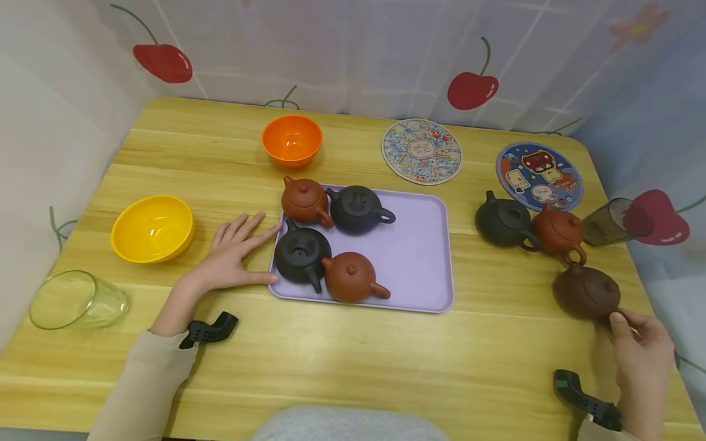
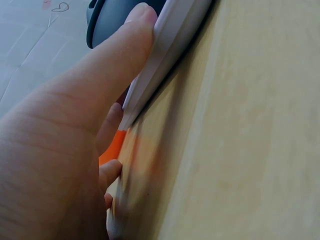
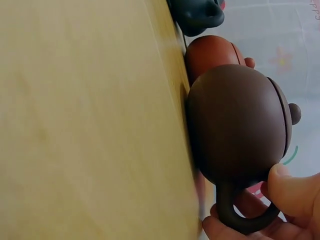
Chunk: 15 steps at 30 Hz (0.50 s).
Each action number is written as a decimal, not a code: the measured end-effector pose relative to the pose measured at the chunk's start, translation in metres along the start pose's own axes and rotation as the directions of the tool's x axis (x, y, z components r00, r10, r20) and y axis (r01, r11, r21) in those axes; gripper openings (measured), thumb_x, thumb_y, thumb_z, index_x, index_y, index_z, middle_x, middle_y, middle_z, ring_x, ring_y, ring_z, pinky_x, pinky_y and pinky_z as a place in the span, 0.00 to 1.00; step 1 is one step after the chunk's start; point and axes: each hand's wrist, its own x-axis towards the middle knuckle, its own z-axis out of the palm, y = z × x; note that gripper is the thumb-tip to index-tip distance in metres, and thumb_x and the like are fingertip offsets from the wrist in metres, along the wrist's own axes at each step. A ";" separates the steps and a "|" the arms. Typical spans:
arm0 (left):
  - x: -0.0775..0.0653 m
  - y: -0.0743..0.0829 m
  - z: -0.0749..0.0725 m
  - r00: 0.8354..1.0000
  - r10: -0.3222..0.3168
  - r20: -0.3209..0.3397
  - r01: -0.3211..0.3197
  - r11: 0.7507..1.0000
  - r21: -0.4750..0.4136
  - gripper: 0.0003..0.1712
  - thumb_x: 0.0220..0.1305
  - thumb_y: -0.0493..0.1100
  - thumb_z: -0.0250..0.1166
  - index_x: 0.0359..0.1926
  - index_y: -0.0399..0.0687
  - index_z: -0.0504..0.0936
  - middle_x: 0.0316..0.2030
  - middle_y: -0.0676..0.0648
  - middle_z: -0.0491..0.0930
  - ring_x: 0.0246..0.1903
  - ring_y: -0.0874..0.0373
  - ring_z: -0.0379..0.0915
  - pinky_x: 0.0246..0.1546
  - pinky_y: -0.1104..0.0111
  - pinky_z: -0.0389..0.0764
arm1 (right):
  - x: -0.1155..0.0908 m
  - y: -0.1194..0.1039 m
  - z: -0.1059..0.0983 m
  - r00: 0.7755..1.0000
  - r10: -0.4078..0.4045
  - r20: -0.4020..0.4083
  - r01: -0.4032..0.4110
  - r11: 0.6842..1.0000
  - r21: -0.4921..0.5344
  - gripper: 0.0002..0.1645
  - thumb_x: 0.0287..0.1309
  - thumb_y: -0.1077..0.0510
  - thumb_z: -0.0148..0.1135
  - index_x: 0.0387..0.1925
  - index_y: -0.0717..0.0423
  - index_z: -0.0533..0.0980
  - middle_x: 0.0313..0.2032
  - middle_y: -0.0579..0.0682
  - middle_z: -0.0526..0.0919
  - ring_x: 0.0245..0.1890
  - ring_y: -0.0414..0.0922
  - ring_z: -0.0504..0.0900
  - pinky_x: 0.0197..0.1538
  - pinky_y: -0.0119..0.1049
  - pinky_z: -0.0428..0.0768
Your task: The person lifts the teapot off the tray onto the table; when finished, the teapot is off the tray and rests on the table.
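My right hand [image 1: 642, 349] grips the handle of a dark brown teapot [image 1: 586, 293], thumb near its top in the right wrist view. Just beyond that pot stand a reddish-brown teapot [image 1: 558, 231] and a black teapot [image 1: 501, 220]. My left hand [image 1: 231, 257] has its fingers spread at the left edge of a lilac tray [image 1: 419, 257], with the thumb touching the rim. On the tray's left half sit two black teapots [image 1: 300, 252] [image 1: 355, 209] and two reddish-brown teapots [image 1: 304, 199] [image 1: 351, 277].
A yellow bowl [image 1: 151, 229] and a clear glass lying on its side or tilted [image 1: 79, 300] are at the left. An orange bowl [image 1: 292, 141] and a patterned round mat [image 1: 421, 152] lie at the back. At the right are a blue round mat [image 1: 540, 176] and a dark glass [image 1: 612, 222].
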 end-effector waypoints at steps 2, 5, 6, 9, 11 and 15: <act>0.000 0.000 0.000 1.000 -0.001 0.003 0.001 1.000 0.002 0.52 0.39 0.70 0.61 0.65 0.67 0.49 0.66 0.46 0.38 0.63 0.45 0.28 0.56 0.49 0.30 | 0.009 0.009 -0.004 0.999 -0.030 0.010 0.031 0.993 -0.115 0.06 0.55 0.57 0.54 0.35 0.41 0.72 0.34 0.31 0.70 0.34 0.24 0.71 0.32 0.14 0.67; 0.000 0.000 0.000 1.000 -0.001 0.005 0.001 1.000 0.006 0.52 0.39 0.70 0.61 0.65 0.67 0.49 0.66 0.46 0.38 0.63 0.45 0.28 0.56 0.49 0.30 | 0.030 0.030 -0.014 0.998 -0.053 0.036 0.062 0.944 -0.325 0.14 0.56 0.51 0.51 0.46 0.40 0.71 0.42 0.33 0.70 0.43 0.28 0.69 0.36 0.17 0.64; 0.000 0.000 0.000 1.000 0.000 0.005 0.000 1.000 0.007 0.52 0.39 0.70 0.60 0.65 0.67 0.49 0.66 0.46 0.38 0.63 0.45 0.28 0.56 0.49 0.30 | 0.038 0.036 -0.018 0.997 -0.057 0.054 0.074 0.920 -0.385 0.18 0.56 0.48 0.51 0.50 0.40 0.69 0.46 0.36 0.70 0.47 0.31 0.68 0.39 0.21 0.66; 0.000 0.000 -0.001 1.000 0.002 0.001 -0.002 1.000 0.011 0.52 0.38 0.70 0.61 0.65 0.67 0.49 0.66 0.46 0.38 0.63 0.44 0.28 0.56 0.49 0.30 | 0.050 0.040 -0.025 0.996 -0.067 0.062 0.089 0.868 -0.488 0.26 0.56 0.42 0.48 0.57 0.37 0.63 0.58 0.39 0.61 0.57 0.40 0.60 0.50 0.34 0.65; 0.000 0.001 0.000 1.000 0.003 -0.003 -0.003 1.000 0.012 0.52 0.38 0.71 0.61 0.65 0.67 0.49 0.66 0.46 0.38 0.63 0.44 0.29 0.56 0.49 0.30 | 0.039 0.023 -0.021 0.994 -0.109 -0.005 0.094 0.878 -0.470 0.25 0.56 0.43 0.48 0.56 0.37 0.65 0.60 0.40 0.59 0.60 0.40 0.54 0.57 0.43 0.57; 0.001 0.001 0.000 1.000 0.006 -0.002 -0.006 1.000 0.002 0.52 0.37 0.71 0.60 0.65 0.68 0.49 0.66 0.46 0.38 0.63 0.44 0.28 0.56 0.49 0.30 | -0.015 -0.041 0.011 0.927 -0.323 -0.189 0.262 0.921 -0.289 0.15 0.54 0.55 0.54 0.45 0.43 0.76 0.51 0.35 0.70 0.55 0.33 0.60 0.59 0.32 0.52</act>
